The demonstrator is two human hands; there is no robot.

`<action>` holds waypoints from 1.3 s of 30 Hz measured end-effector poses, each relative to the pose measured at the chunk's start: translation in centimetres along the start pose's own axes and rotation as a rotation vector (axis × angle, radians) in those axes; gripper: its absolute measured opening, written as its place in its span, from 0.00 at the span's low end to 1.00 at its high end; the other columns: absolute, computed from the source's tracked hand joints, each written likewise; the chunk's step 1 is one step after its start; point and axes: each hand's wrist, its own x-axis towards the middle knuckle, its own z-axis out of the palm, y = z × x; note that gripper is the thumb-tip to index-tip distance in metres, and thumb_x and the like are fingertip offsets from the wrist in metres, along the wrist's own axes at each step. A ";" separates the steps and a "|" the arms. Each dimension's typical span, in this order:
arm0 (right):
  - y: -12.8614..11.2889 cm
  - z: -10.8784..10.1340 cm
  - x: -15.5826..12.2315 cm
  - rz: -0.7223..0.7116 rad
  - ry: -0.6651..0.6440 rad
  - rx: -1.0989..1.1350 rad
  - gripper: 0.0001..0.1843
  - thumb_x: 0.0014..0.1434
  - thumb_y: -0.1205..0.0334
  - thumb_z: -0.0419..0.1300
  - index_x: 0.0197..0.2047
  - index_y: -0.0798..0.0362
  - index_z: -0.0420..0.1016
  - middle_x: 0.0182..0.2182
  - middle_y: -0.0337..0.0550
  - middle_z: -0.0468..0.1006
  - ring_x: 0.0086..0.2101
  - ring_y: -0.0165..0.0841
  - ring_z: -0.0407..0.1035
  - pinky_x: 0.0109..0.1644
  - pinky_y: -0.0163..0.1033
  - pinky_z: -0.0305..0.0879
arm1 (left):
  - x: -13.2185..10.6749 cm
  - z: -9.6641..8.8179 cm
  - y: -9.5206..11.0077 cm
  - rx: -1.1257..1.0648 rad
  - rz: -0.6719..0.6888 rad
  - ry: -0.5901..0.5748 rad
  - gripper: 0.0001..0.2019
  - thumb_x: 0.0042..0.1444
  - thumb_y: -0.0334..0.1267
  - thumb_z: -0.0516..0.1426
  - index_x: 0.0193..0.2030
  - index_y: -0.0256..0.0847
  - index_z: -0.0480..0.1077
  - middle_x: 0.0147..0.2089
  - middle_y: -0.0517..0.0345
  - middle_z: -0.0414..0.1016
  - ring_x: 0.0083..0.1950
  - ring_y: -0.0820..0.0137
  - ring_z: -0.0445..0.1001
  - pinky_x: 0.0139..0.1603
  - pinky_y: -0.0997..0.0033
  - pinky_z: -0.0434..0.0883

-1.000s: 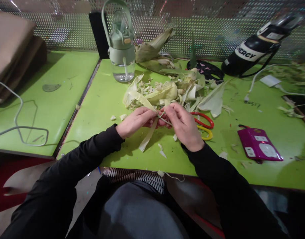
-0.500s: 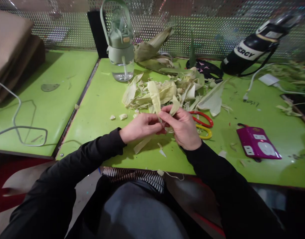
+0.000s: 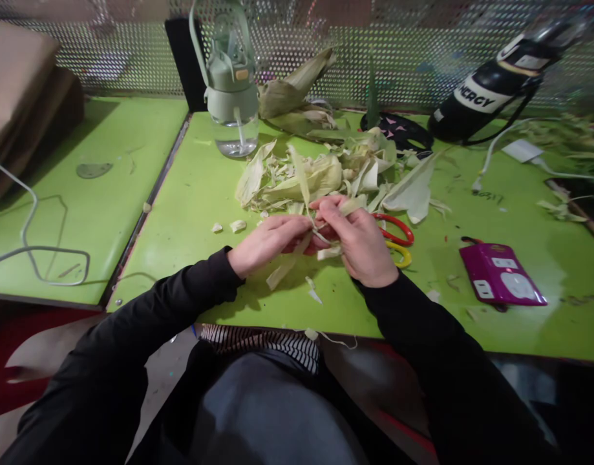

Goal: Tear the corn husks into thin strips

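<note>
Pale corn husk strips [image 3: 301, 181] cross between my two hands, with ends sticking up, down and to the right. My left hand [image 3: 272, 242] pinches them from the left, its fingers partly hidden. From the right, my right hand [image 3: 362, 242] grips the same strips between thumb and fingers. How the strips are joined at the crossing I cannot make out. Just behind lies a heap of torn corn husks [image 3: 320, 177]. Beside my right hand are scissors [image 3: 396, 229] with one red and one yellow handle loop, their blades hidden.
A green water bottle [image 3: 233, 97] stands behind left, and a black bottle [image 3: 490, 93] leans at the back right. A purple power socket [image 3: 503, 274] sits right. White cables, a phone [image 3: 580, 206] and brown paper bags [image 3: 20, 97] lie at the sides of the green table [image 3: 170, 239].
The husk strip that stood broad and upright now looks narrow and turned edge-on. My right hand has rotated slightly, and a husk end now points right below its fingers.
</note>
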 end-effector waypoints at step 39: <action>0.6 0.7 0.0 0.191 -0.041 0.041 0.22 0.48 0.47 0.75 0.39 0.53 0.78 0.22 0.29 0.64 0.22 0.24 0.52 0.26 0.35 0.45 | 0.9 -0.1 -0.5 -0.271 0.136 0.229 0.12 0.64 0.38 0.53 0.40 0.33 0.76 0.58 0.43 0.80 0.58 0.64 0.79 0.68 0.62 0.70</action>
